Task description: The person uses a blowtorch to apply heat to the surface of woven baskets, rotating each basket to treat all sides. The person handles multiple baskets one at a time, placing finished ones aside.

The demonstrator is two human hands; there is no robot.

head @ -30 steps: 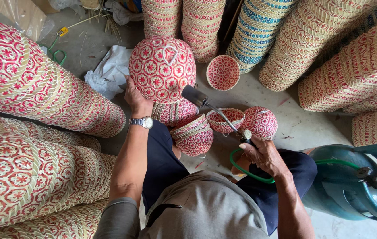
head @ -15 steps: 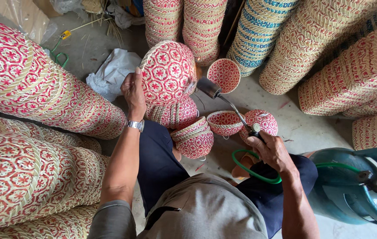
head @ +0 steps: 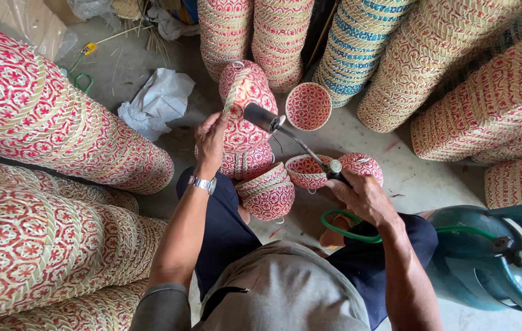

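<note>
**Torch on woven basket**

Basket [head: 245, 107] at centre frame is gripped at its rim by the left hand [head: 210, 138]; right hand [head: 362, 196] clasps the torch [head: 291, 138], nozzle at its side. Small baskets [head: 270, 190] below look unfinished.

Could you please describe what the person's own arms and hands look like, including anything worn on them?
Both hands are bare, without gloves. The left hand has a silver metal-link wristwatch at the wrist, and a grey sleeve covers the upper arm to about the elbow. The right hand shows no watch or ring; its forearm is bare as far as the frame shows.
</note>
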